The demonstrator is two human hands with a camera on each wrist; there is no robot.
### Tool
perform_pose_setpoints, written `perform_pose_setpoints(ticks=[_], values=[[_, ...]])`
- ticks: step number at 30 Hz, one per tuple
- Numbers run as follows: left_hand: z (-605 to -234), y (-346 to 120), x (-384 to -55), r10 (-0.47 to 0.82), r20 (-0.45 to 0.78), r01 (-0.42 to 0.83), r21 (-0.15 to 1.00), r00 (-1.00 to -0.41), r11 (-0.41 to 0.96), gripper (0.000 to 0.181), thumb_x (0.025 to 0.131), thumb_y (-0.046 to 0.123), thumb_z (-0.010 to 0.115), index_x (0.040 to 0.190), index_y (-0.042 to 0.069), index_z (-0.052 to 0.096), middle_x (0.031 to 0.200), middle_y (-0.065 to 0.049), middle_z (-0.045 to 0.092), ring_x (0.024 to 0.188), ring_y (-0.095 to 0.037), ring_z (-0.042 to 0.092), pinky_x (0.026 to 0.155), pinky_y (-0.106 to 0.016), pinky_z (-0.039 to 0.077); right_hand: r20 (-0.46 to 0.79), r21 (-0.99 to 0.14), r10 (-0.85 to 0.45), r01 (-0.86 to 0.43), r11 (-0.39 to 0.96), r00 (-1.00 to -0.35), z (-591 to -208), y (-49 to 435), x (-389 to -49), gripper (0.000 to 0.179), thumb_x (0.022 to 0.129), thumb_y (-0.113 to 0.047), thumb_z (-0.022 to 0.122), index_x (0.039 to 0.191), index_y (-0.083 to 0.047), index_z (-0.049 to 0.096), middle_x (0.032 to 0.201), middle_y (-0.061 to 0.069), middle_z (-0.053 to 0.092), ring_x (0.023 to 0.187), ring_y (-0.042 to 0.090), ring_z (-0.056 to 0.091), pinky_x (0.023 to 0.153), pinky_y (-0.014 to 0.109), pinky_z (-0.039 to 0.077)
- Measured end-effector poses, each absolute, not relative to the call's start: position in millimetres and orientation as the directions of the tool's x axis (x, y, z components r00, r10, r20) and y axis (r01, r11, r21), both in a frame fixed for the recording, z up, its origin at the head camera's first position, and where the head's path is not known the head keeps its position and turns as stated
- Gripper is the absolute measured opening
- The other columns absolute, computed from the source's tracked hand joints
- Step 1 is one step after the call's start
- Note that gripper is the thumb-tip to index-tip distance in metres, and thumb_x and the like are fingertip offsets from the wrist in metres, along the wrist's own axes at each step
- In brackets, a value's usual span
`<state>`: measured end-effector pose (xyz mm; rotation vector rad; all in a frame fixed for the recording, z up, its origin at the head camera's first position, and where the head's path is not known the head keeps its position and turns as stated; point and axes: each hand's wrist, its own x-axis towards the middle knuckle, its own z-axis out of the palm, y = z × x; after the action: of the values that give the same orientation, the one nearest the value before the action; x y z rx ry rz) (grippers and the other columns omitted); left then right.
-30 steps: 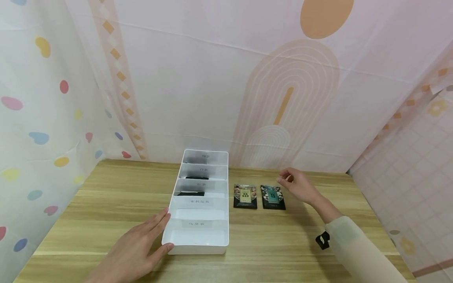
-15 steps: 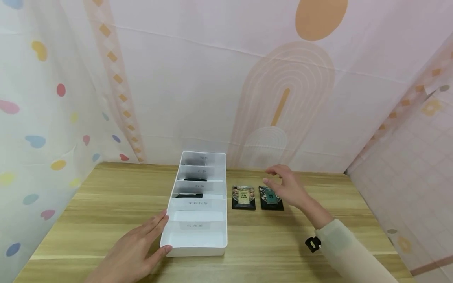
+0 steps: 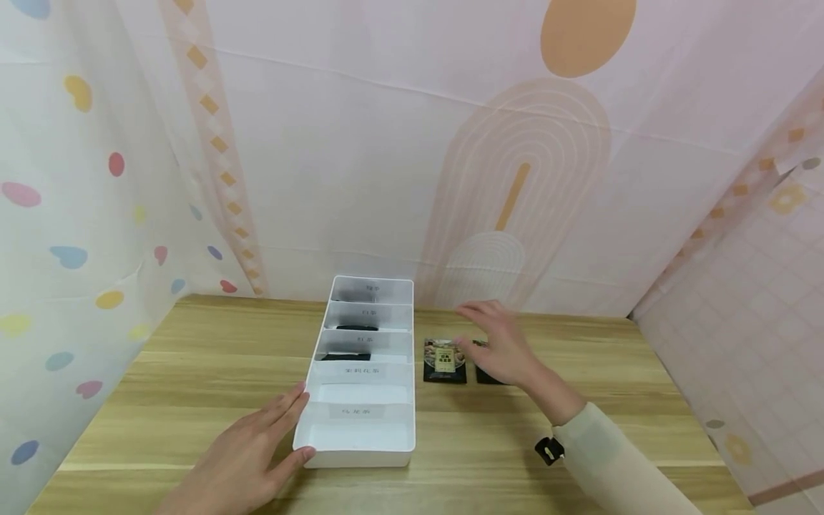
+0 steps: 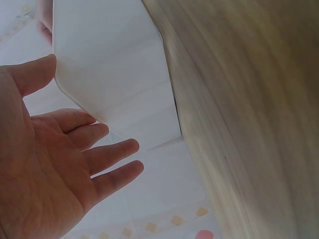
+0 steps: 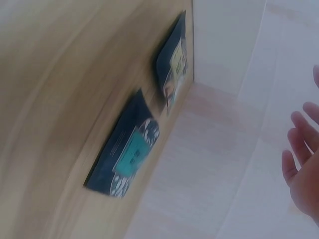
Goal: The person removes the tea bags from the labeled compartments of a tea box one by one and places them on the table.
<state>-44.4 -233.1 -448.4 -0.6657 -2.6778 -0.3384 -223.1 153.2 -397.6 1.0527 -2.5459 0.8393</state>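
A long white divided box (image 3: 360, 432) stands on the table, with printed labels on its dividers. My left hand (image 3: 247, 450) rests at its near left corner, thumb and fingers spread along the rim; in the left wrist view the fingertips (image 4: 132, 145) lie beside the white wall. My right hand (image 3: 505, 350), fingers loosely bent and holding nothing, hovers over the teal-labelled black packet (image 5: 130, 149) and partly hides it in the head view. Left of that packet lies a second black packet with a yellow label (image 3: 445, 361), right beside the box.
Dark packets (image 3: 347, 356) sit in the box's middle and far compartments. The wooden table (image 3: 225, 343) reaches back to a patterned cloth backdrop (image 3: 335, 179). A black strap (image 3: 549, 450) hangs at the right sleeve (image 3: 611, 458).
My right hand has moved left, from beside the teal-labelled packet to above it. My left hand and the box have stayed in place.
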Motion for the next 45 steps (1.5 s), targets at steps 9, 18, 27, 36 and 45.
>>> perform_pose_setpoints(ticks=[9, 18, 27, 36, 45], values=[[-445, -232, -43, 0.387, 0.381, 0.470, 0.152, -0.840, 0.870, 0.073, 0.092, 0.045, 0.079, 0.145, -0.002, 0.059, 0.152, -0.016, 0.057, 0.125, -0.032, 0.066, 0.093, -0.049, 0.058, 0.411, -0.393, -0.606, -0.732, 0.557, -0.681, -398, 126, -216, 0.055, 0.096, -0.028, 0.077, 0.143, -0.003, 0.063, 0.141, 0.012, 0.063, 0.131, 0.033, 0.053, 0.109, 0.059, 0.042], [-445, -231, -42, 0.384, 0.378, 0.468, 0.159, -0.842, 0.869, 0.072, 0.092, 0.044, 0.078, 0.145, -0.002, 0.059, 0.152, -0.015, 0.057, 0.124, -0.032, 0.066, 0.093, -0.049, 0.059, 0.337, -0.393, -0.666, -0.742, 0.544, -0.666, -405, 94, -210, 0.053, 0.100, -0.031, 0.072, 0.146, -0.006, 0.061, 0.145, 0.010, 0.060, 0.135, 0.033, 0.050, 0.114, 0.059, 0.037], [-444, -230, -42, 0.390, 0.393, 0.478, 0.157, -0.833, 0.864, 0.072, 0.092, 0.044, 0.079, 0.144, -0.002, 0.060, 0.152, -0.015, 0.057, 0.125, -0.031, 0.066, 0.093, -0.049, 0.058, 0.289, -0.447, -0.688, -0.730, 0.517, -0.665, -414, 63, -207, 0.052, 0.103, -0.032, 0.070, 0.148, -0.008, 0.060, 0.148, 0.009, 0.057, 0.138, 0.030, 0.049, 0.117, 0.056, 0.037], [-441, -232, -38, 0.379, 0.362, 0.462, 0.176, -0.852, 0.869, 0.074, 0.092, 0.043, 0.080, 0.146, -0.002, 0.058, 0.153, -0.015, 0.055, 0.125, -0.031, 0.065, 0.093, -0.049, 0.058, 0.251, -0.463, -0.701, -0.719, 0.519, -0.668, -418, 36, -201, 0.050, 0.103, -0.031, 0.069, 0.149, -0.011, 0.059, 0.148, 0.005, 0.056, 0.137, 0.024, 0.049, 0.113, 0.045, 0.045], [-439, -232, -38, 0.379, 0.361, 0.464, 0.187, -0.852, 0.866, 0.075, 0.092, 0.042, 0.080, 0.147, -0.003, 0.057, 0.153, -0.015, 0.055, 0.125, -0.031, 0.065, 0.093, -0.050, 0.059, 0.217, -0.508, -0.699, -0.690, 0.515, -0.682, -420, 18, -198, 0.047, 0.105, -0.034, 0.067, 0.148, -0.016, 0.061, 0.145, 0.002, 0.058, 0.133, 0.019, 0.052, 0.110, 0.040, 0.048]])
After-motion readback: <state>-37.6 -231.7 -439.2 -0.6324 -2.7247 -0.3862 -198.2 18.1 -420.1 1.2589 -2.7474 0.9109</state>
